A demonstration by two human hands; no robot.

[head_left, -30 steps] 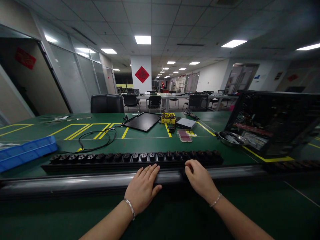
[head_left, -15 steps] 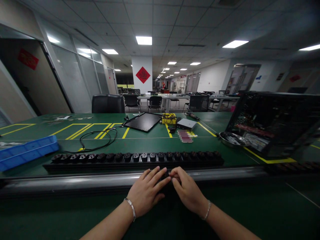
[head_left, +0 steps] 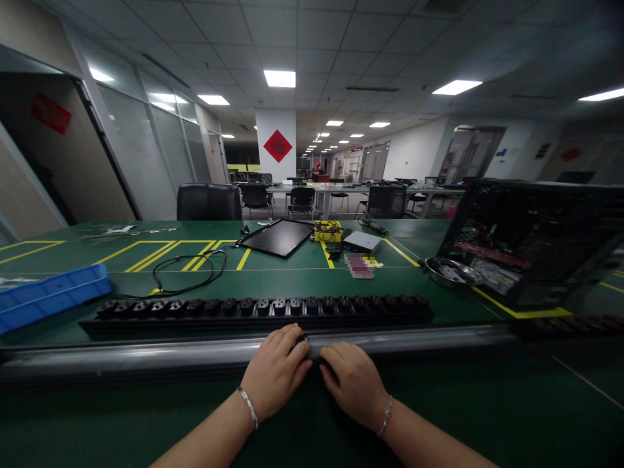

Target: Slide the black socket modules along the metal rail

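My left hand (head_left: 275, 370) and my right hand (head_left: 353, 383) meet side by side at the shiny metal rail (head_left: 146, 354) along the near edge of the green bench. The fingers of both hands are curled and pressed together around a small dark thing (head_left: 315, 354) that I cannot make out. Each wrist wears a thin bracelet. Just beyond the fingers lies a long black power strip (head_left: 195, 309) with several sockets.
A blue bin (head_left: 49, 294) sits at the left and a looped black cable (head_left: 188, 273) behind the strip. Farther back lie a black flat panel (head_left: 279, 236), a yellow item (head_left: 328, 230) and a grey box (head_left: 361, 241). A metal bowl (head_left: 451, 270) and an open computer case (head_left: 531, 237) stand right.
Both hands came together from apart on the rail. The right hand slid left to meet the left, and the fingers of both curled in around a small dark thing.
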